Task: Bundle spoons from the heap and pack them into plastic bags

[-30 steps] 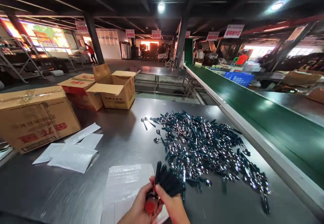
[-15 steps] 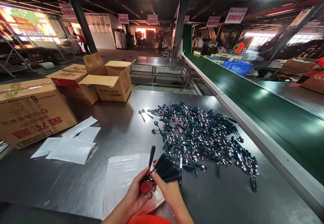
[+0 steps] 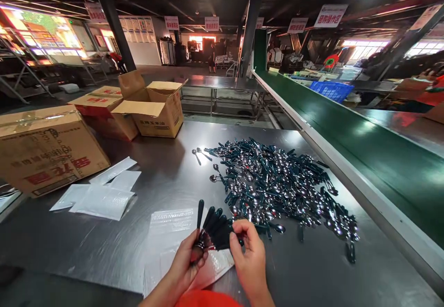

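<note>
My left hand [image 3: 188, 258] is closed around the bowl ends of several spoons [image 3: 215, 226]. Their dark handles fan out upward and to the right, one standing apart at the left. At the right side of this fan, my right hand [image 3: 250, 251] has its thumb and forefinger curled together, with a dark handle tip showing between them. Beneath both hands lies a stack of clear plastic bags [image 3: 163, 247], partly covered by them. Beyond the right hand spreads a big pile of shiny spoons with dark green handles [image 3: 277, 182].
White padded envelopes [image 3: 104, 198] lie on the metal table [image 3: 163, 168] at left. Behind them are a taped carton [image 3: 52, 152], a red-marked carton [image 3: 107, 115] and an open carton [image 3: 157, 119]. A green conveyor belt [image 3: 347, 131] runs along the right, with a blue crate [image 3: 331, 91] beyond.
My right hand has moved right and up from beside my left hand to the outer handles. The fan looks more spread, and my left hand still grips the bowl ends.
</note>
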Available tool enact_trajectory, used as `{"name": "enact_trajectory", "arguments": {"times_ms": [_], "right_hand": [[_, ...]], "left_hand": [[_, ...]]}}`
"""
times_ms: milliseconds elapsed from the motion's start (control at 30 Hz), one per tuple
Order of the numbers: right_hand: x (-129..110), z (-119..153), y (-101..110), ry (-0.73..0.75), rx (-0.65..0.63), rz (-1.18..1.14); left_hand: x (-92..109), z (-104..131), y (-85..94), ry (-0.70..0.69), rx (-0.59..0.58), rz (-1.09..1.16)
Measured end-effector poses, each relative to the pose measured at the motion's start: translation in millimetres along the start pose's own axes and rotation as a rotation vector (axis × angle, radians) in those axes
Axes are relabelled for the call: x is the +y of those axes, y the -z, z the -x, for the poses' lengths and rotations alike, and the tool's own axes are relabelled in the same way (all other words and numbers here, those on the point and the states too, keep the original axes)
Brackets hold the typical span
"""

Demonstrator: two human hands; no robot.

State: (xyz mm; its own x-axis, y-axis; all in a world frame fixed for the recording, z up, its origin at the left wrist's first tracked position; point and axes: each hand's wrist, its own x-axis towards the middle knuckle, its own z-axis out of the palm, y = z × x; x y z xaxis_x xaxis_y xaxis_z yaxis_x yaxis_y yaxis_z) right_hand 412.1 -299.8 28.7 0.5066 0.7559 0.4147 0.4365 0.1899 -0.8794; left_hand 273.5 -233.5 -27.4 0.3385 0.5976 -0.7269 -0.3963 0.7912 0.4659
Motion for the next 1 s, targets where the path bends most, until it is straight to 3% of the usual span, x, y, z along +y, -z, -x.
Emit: {"name": "enact_trajectory", "arguments": {"times_ms": [233,367,533,700,867,1000], "right_hand": [[4,-1,-1,-0.203,-0.087,0.025],[-1,-11,1,-0.088,-0.189,0.1],[-2,-13,4,0.046,-0.195,0.159],[5,-7,6,0.004,-0.171,0.19],[5,-13,11,0.047,-0.388,0.241],[6,-14,15,0.042,-0.395,0.276]], "left_hand": [[-1,1,4.6,0.004,-0.024,-0.009],[-1,4,5.7,-0.01,-0.038,-0.036],[-2,8,4.3,0.0,-0.05,-0.042],[-5,7,5.0,-0.003,-0.112,-0.095],[-7,5,7.6,-0.027,-0.108,-0.136],[-5,8,7.1,-0.036,-0.102,-0.179]]}}
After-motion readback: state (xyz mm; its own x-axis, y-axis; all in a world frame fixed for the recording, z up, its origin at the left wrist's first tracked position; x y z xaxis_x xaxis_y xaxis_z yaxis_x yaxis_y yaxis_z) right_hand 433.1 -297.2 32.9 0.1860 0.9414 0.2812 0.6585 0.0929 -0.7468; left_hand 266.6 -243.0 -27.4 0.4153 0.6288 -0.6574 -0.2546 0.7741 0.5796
